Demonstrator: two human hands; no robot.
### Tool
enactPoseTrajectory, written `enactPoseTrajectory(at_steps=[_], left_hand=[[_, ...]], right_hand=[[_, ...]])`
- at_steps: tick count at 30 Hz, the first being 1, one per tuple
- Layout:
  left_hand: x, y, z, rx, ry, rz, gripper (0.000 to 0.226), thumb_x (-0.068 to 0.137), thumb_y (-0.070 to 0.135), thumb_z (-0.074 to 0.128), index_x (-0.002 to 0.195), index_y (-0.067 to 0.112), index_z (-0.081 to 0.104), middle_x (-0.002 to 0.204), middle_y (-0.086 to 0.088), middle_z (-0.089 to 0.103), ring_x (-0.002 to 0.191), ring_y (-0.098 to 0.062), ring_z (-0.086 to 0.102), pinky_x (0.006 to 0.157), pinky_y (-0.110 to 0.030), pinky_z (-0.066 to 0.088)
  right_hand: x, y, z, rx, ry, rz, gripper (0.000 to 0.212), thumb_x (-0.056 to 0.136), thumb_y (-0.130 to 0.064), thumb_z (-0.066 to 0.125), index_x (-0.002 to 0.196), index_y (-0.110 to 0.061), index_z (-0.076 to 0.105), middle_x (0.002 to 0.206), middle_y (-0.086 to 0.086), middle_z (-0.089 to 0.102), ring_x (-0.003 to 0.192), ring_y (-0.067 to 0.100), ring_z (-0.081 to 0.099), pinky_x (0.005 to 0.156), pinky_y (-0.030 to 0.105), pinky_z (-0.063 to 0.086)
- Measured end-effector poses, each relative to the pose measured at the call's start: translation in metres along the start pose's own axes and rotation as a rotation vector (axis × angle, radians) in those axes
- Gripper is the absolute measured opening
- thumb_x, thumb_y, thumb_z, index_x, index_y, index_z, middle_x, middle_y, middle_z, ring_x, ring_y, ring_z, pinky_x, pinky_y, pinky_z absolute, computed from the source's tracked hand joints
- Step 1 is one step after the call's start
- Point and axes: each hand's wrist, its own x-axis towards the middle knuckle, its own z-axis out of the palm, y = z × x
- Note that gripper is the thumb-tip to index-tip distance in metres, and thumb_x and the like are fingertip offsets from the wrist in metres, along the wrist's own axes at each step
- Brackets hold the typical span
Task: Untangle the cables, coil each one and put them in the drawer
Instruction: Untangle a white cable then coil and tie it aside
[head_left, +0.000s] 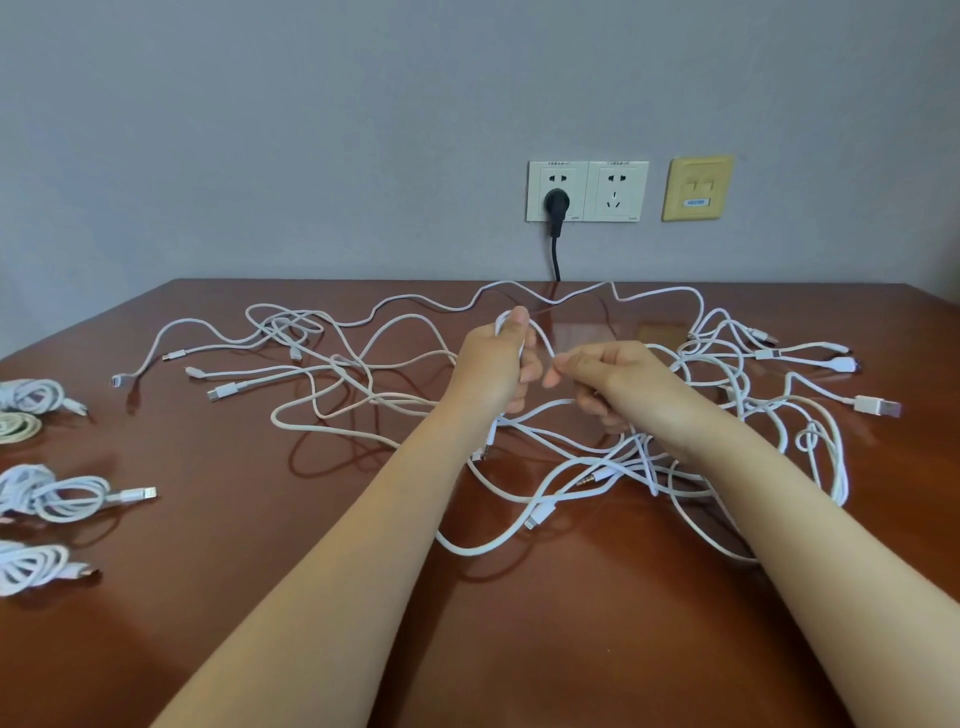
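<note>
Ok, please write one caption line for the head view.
Left hand and right hand hold a white cable over a tangle on the table; coiled cables lie at left.

Coiled cables (31, 562) cut by left edge, socket lettering (557, 165) unreadable

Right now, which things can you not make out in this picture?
Head view: no drawer is in frame.
Coiled cables at the left: cut off by the frame edge.
Cable loops in the left hand: hidden by its fingers.
Yellow wall plate's label: too small to read.
</note>
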Motion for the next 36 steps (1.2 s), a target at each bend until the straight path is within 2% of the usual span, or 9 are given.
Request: enactPoseTrajectory(at_steps=[3, 6, 11, 19, 21, 24, 31, 34, 36], left_hand=[[0.001, -0.003, 0.005, 0.095, 0.052, 0.017, 0.039, 0.102, 0.031, 0.032, 0.071, 0.013, 0.047, 0.029, 0.006, 0.036, 0.022, -0.007, 0.024, 0.033, -0.010, 0.020], [0.002, -0.005, 0.005, 0.157, 0.114, 0.068, 0.040, 0.102, 0.030, 0.033, 0.070, 0.015, 0.051, 0.028, 0.005, 0.037, 0.023, -0.006, 0.029, 0.041, -0.021, 0.025], [0.004, -0.006, 0.005, 0.185, 0.140, 0.134, 0.041, 0.102, 0.029, 0.034, 0.068, 0.019, 0.056, 0.028, 0.006, 0.038, 0.024, -0.003, 0.031, 0.048, -0.027, 0.023], [0.003, -0.006, 0.001, 0.417, 0.214, 0.248, 0.040, 0.101, 0.033, 0.033, 0.065, 0.018, 0.045, 0.050, 0.000, 0.050, 0.052, -0.022, 0.047, 0.061, -0.029, 0.038], [0.002, -0.005, 0.000, 0.319, 0.214, 0.201, 0.039, 0.102, 0.033, 0.031, 0.070, 0.016, 0.045, 0.043, -0.001, 0.053, 0.038, -0.014, 0.050, 0.051, -0.023, 0.044], [0.006, 0.000, -0.005, -0.084, 0.231, 0.049, 0.037, 0.103, 0.030, 0.028, 0.074, 0.011, 0.041, 0.038, 0.002, 0.056, 0.030, -0.010, 0.052, 0.038, -0.020, 0.048], [0.010, 0.003, -0.010, -0.431, 0.302, -0.078, 0.039, 0.102, 0.030, 0.031, 0.073, 0.008, 0.043, 0.044, -0.003, 0.051, 0.043, -0.013, 0.056, 0.039, -0.020, 0.050], [0.010, 0.006, -0.010, -0.503, 0.265, -0.106, 0.042, 0.103, 0.032, 0.026, 0.067, 0.013, 0.036, 0.033, 0.006, 0.033, 0.023, -0.007, 0.031, 0.029, -0.012, 0.032], [0.010, 0.008, -0.012, -0.486, 0.262, -0.107, 0.043, 0.103, 0.032, 0.024, 0.065, 0.015, 0.031, 0.030, 0.009, 0.023, 0.022, -0.006, 0.018, 0.029, -0.009, 0.019]], right_hand=[[0.000, 0.000, 0.008, -0.056, -0.018, -0.005, 0.034, 0.099, -0.019, 0.038, 0.071, -0.011, 0.056, 0.036, -0.001, 0.032, 0.030, 0.006, 0.019, 0.034, 0.014, 0.020], [0.001, -0.003, 0.012, -0.068, 0.016, 0.011, 0.036, 0.099, -0.017, 0.037, 0.067, -0.010, 0.051, 0.030, -0.005, 0.032, 0.027, 0.005, 0.020, 0.033, 0.013, 0.021], [0.001, -0.005, 0.014, -0.083, 0.041, 0.044, 0.037, 0.097, -0.018, 0.040, 0.062, -0.011, 0.051, 0.037, -0.004, 0.031, 0.029, 0.005, 0.019, 0.032, 0.014, 0.019], [0.001, -0.002, 0.015, -0.158, 0.042, 0.025, 0.043, 0.095, -0.036, 0.046, 0.058, -0.016, 0.057, 0.032, -0.010, 0.034, 0.029, 0.004, 0.026, 0.034, 0.011, 0.022], [0.001, -0.001, 0.015, -0.172, 0.045, 0.020, 0.042, 0.096, -0.035, 0.045, 0.060, -0.016, 0.057, 0.032, -0.010, 0.036, 0.030, 0.003, 0.030, 0.034, 0.010, 0.024], [0.002, -0.001, 0.013, -0.185, 0.052, 0.020, 0.039, 0.097, -0.030, 0.044, 0.063, -0.017, 0.056, 0.034, -0.010, 0.036, 0.030, 0.003, 0.029, 0.035, 0.010, 0.024], [0.001, 0.002, 0.017, -0.289, -0.002, 0.014, 0.040, 0.097, -0.032, 0.045, 0.062, -0.019, 0.059, 0.033, -0.010, 0.039, 0.032, 0.002, 0.034, 0.047, 0.018, 0.028], [0.000, 0.001, 0.017, -0.274, -0.023, 0.028, 0.036, 0.094, -0.036, 0.051, 0.064, -0.018, 0.061, 0.038, -0.011, 0.041, 0.036, 0.002, 0.034, 0.050, 0.019, 0.029], [-0.001, -0.001, 0.017, -0.263, -0.039, 0.016, 0.029, 0.090, -0.036, 0.058, 0.067, -0.017, 0.062, 0.049, -0.010, 0.045, 0.048, 0.005, 0.039, 0.057, 0.021, 0.033]])
